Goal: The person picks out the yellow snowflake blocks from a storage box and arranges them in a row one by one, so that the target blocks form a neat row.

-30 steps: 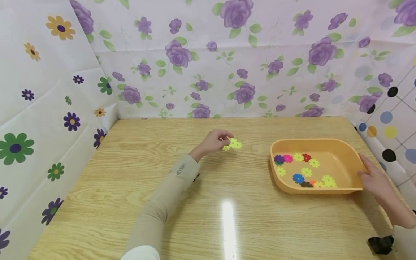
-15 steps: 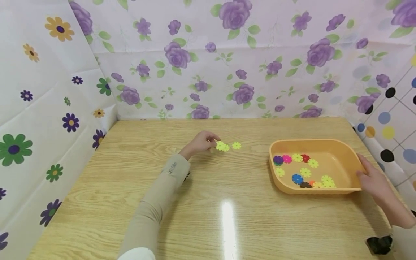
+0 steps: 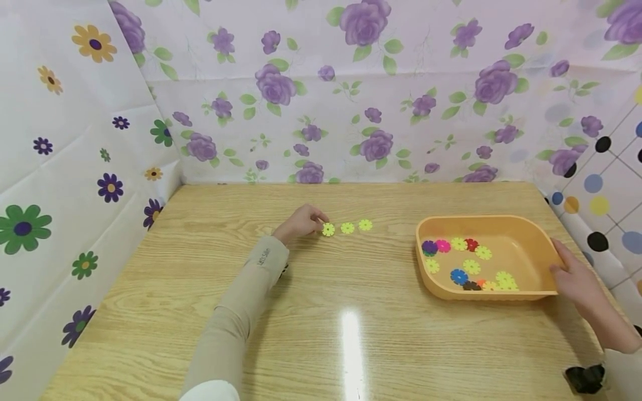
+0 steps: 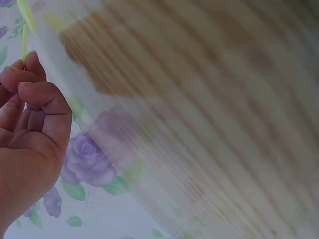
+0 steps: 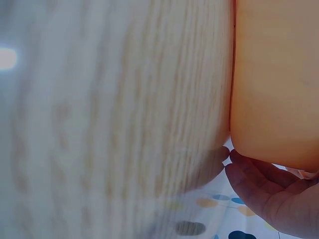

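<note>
My left hand [image 3: 302, 221] pinches a yellow flower-shaped plastic disc [image 3: 328, 229] by its edge, at the left end of a short row. The left wrist view shows the disc [image 4: 25, 42] edge-on at my fingertips. To its right, a second yellow disc [image 3: 348, 228] and a third yellow disc [image 3: 365, 225] lie apart on the wooden table [image 3: 200, 267]. On the right, my right hand [image 3: 577, 275] holds the right end of an orange plastic basin [image 3: 494, 295], thumb over the rim. From the right wrist, its fingers [image 5: 249, 184] curl under the basin's corner.
Inside the basin are several loose flower discs, among them a blue disc [image 3: 458, 277], a pink disc [image 3: 443, 245] and a dark red disc [image 3: 471, 244]. Flower-printed sheeting [image 3: 321, 111] stands along the table's back and left; dotted sheeting [image 3: 607, 206] is at the right.
My left hand has moved left, and the yellow discs that overlapped near its fingers are now spread in a spaced row of three. The right hand and basin have stayed in place.
</note>
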Available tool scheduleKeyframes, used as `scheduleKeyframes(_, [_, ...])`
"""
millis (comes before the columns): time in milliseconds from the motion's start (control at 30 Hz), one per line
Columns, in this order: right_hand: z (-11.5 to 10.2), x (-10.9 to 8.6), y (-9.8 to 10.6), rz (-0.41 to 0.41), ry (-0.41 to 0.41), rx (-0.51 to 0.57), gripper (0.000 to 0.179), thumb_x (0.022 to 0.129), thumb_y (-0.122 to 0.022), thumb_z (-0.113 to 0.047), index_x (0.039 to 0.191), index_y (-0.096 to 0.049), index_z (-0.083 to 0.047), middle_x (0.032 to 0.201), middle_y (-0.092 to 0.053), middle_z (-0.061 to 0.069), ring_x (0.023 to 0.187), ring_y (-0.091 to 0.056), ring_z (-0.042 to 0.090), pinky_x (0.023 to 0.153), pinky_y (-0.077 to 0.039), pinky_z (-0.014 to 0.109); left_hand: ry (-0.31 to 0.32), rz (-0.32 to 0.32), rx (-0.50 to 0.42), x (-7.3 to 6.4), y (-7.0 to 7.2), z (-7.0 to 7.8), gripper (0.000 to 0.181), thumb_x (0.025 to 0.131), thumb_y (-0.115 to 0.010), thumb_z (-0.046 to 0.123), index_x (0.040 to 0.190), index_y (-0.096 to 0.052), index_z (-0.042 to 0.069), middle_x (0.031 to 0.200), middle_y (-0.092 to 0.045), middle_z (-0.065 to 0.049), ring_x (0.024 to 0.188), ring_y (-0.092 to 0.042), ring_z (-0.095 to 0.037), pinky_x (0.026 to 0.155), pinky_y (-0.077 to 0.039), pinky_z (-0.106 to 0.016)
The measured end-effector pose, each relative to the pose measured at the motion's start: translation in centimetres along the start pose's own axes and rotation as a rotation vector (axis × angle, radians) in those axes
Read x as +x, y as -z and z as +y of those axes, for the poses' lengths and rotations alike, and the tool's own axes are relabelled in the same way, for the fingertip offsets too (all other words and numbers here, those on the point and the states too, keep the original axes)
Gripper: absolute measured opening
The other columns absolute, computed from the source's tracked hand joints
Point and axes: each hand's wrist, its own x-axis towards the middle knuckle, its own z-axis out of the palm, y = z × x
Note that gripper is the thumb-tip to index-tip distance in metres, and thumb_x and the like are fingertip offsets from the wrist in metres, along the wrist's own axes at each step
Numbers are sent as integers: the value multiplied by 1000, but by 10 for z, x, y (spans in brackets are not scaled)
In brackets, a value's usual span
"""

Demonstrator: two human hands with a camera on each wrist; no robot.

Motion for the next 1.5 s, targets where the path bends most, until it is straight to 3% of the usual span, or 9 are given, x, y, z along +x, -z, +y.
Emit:
scheduleKeyframes(133, [0,0,-1,5,2,9,54,94,-28,-7,143,-7,2,128,-19,47,116,-20,62,91,-16,68,28,12,67,2,-2,-1,27,83,-55,-2,109,-64,0,72,-57,-7,52,-45,-9,51,-40,-21])
scheduleKeyframes(333, [0,0,-1,7,1,13,54,94,-28,-7,143,-7,2,129,-19,47,116,-20,62,91,-16,68,64,37,121,3,-3,1,27,83,-54,-1,109,-63,-2,96,-59,-13,62,-52,-12,57,-45,-22])
scheduleKeyframes(500, [-2,-1,0,9,2,11,54,94,-28,-7,143,-7,2,129,-18,46,117,-18,62,92,-15,68,69,71,151,1,-3,3,24,87,-54,3,109,-63,-2,102,-58,-15,69,-57,-16,62,-48,-24])
scheduleKeyframes(733, [-1,0,0,13,5,9,54,94,-28,-8,143,-8,2,128,-19,47,117,-19,61,92,-16,68,-33,96,228,-1,-3,17,25,89,-56,10,110,-63,-1,104,-59,-13,91,-56,-22,75,-47,-31])
scheduleKeyframes(1100, [-1,0,-2,21,11,28,53,94,-28,-7,143,-9,2,128,-20,47,116,-20,60,92,-16,67,-199,90,213,4,-21,41,25,89,-57,11,109,-63,-2,86,-64,-11,75,-58,-18,63,-46,-25])
scheduleKeyframes(1500, [0,0,-2,23,4,28,54,94,-28,-7,143,-9,2,128,-21,47,115,-22,60,92,-17,67,-318,51,133,5,-49,72,26,91,-55,13,111,-62,-2,82,-62,-8,66,-54,-15,56,-43,-22])
